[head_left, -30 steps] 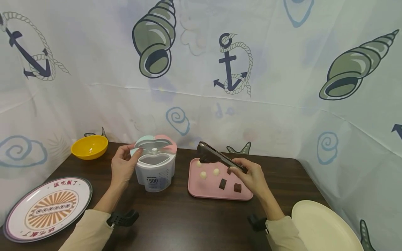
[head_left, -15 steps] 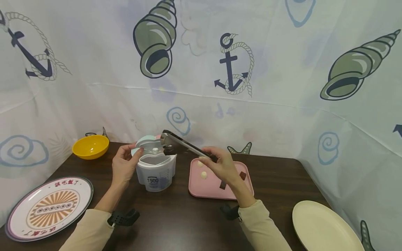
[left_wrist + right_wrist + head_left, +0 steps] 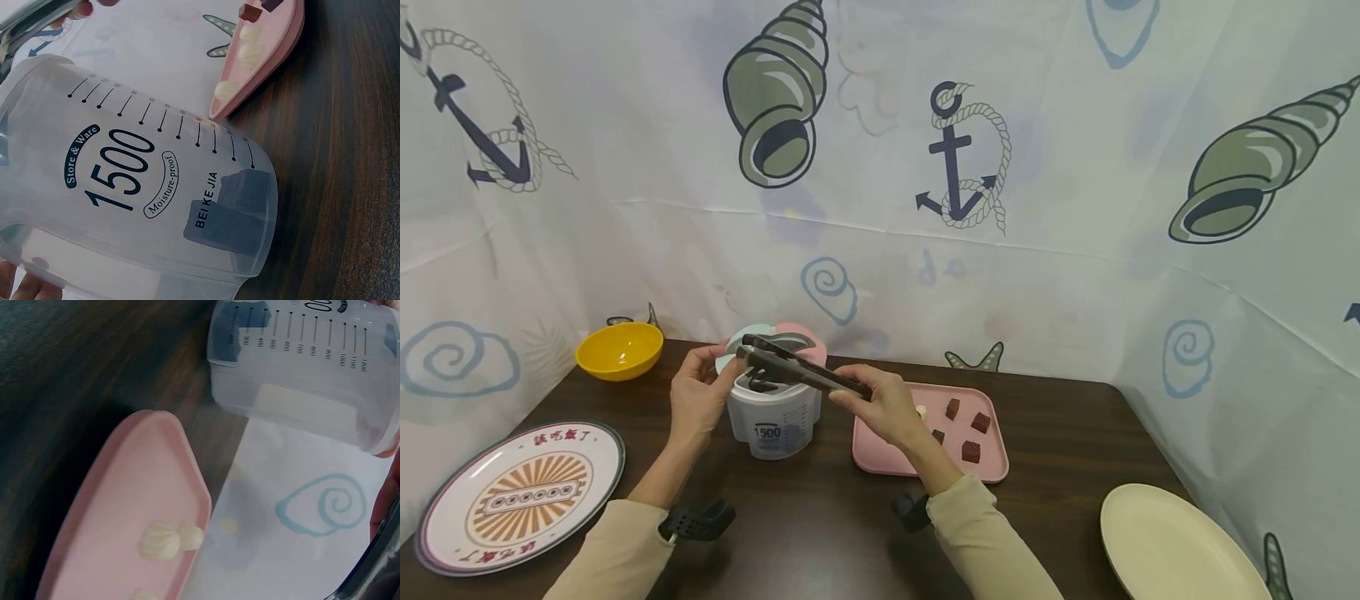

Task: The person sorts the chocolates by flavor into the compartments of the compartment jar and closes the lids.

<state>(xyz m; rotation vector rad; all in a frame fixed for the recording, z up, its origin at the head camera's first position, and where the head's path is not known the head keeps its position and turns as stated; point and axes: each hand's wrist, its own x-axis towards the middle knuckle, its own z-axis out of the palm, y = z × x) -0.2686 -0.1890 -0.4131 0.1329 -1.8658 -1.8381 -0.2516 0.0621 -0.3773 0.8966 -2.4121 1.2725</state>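
Note:
A translucent measuring canister [image 3: 777, 429], marked 1500, stands upright on the dark table. Its lid has mint and pink [image 3: 790, 330] flaps, and one is raised. My left hand [image 3: 696, 400] pinches the mint flap at the left. My right hand [image 3: 887, 407] grips metal tongs [image 3: 808, 372], whose heads hang over the canister's opening. Whether something sits between those heads cannot be made out. Bluish dark blocks [image 3: 228, 215] show through the canister's lower wall. Right of it lies a pink tray [image 3: 880, 454] with brown chocolates [image 3: 972, 452] and creamy white round pieces [image 3: 159, 540].
A yellow bowl [image 3: 620, 350] sits at the back left corner. At the left is a white plate [image 3: 580, 437] with a sunburst print, and a cream plate [image 3: 1172, 542] is at the front right. Patterned cloth [image 3: 880, 167] hangs behind the table.
My right hand has carried the tongs leftward from above the pink tray to the canister's opening, and the tongs' heads have dipped. My left hand stays at the lid.

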